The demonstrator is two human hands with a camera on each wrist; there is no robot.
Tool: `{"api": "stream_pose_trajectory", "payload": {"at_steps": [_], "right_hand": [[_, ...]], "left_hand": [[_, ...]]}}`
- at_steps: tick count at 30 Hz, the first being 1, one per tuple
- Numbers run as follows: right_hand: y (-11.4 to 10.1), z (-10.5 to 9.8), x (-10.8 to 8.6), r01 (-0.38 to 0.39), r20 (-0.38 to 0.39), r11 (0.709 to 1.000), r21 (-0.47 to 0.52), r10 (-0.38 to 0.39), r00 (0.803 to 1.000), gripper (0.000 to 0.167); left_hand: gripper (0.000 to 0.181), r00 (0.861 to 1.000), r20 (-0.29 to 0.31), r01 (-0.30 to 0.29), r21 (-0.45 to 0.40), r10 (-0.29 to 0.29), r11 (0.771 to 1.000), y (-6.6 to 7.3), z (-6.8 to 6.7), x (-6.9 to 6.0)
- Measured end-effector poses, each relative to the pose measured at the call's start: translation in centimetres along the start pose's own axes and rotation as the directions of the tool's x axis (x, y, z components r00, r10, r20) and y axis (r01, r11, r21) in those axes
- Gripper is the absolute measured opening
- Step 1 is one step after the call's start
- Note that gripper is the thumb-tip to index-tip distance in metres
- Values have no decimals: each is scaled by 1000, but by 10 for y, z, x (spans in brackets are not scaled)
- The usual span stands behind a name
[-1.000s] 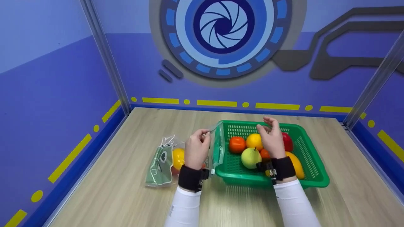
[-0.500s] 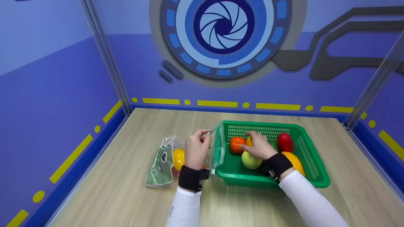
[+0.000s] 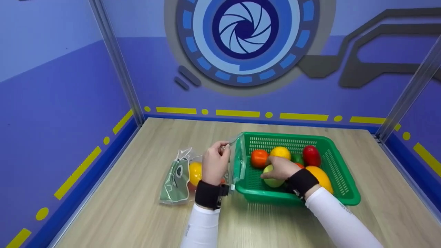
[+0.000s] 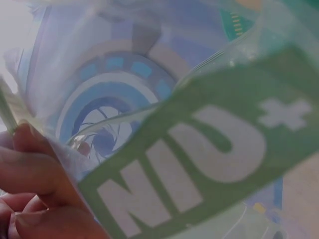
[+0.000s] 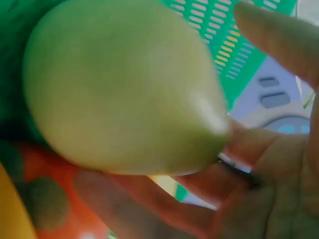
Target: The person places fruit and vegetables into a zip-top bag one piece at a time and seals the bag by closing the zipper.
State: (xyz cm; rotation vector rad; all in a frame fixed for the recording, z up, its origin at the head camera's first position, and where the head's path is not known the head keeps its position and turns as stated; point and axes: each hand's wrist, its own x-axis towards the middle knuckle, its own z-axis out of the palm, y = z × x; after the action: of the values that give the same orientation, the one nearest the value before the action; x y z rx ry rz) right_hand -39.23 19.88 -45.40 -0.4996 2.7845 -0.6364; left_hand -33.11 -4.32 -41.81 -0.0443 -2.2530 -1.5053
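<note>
My left hand (image 3: 214, 163) pinches the edge of a clear plastic bag (image 4: 199, 164) with green print and pale letters. In the head view the bag (image 3: 175, 186) lies left of the green basket (image 3: 289, 198), its mouth pulled against the basket's left rim; a yellow fruit (image 3: 195, 174) shows inside. Over the basket, my right hand (image 3: 284, 168) reaches around a pale green pear (image 3: 274, 182). In the right wrist view the fingers run along the pear (image 5: 119, 89) near its stem, while the thumb stands apart from it.
In the basket also lie an orange-red fruit (image 3: 259, 158), an orange (image 3: 280, 152), a red fruit (image 3: 311, 155), a green one (image 3: 297, 158) and a larger yellow-orange fruit (image 3: 320, 177). Blue panels (image 3: 69, 103) wall the wooden table (image 3: 127, 193).
My right hand has come down from above the basket, passing over the orange, to the pear. The left hand and bag have stayed in place.
</note>
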Motion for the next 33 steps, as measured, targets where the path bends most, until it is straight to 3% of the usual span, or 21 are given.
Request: {"api": "stream_pose_trajectory", "payload": {"at_steps": [3, 11, 16, 20, 24, 33], "right_hand": [[1, 2, 0, 14, 35, 1000, -1, -14, 999, 57], [1, 4, 2, 4, 39, 997, 74, -7, 999, 57], [0, 4, 3, 69, 37, 993, 93, -73, 997, 51], [1, 5, 6, 104, 84, 991, 86, -111, 990, 56], [2, 6, 7, 88, 123, 994, 67, -96, 988, 60], [1, 5, 6, 59, 70, 991, 122, -68, 995, 62]], "left_hand": [[20, 1000, 4, 9, -6, -9, 1000, 1, 0, 0], [21, 1000, 0, 9, -12, -9, 1000, 0, 0, 0], [21, 1000, 1, 5, -12, -5, 1000, 1, -1, -1], [21, 1000, 9, 18, -20, -18, 1000, 2, -2, -1], [20, 1000, 9, 19, -18, -18, 1000, 1, -1, 0], [21, 1000, 15, 25, -20, -25, 999, 3, -1, 1]]}}
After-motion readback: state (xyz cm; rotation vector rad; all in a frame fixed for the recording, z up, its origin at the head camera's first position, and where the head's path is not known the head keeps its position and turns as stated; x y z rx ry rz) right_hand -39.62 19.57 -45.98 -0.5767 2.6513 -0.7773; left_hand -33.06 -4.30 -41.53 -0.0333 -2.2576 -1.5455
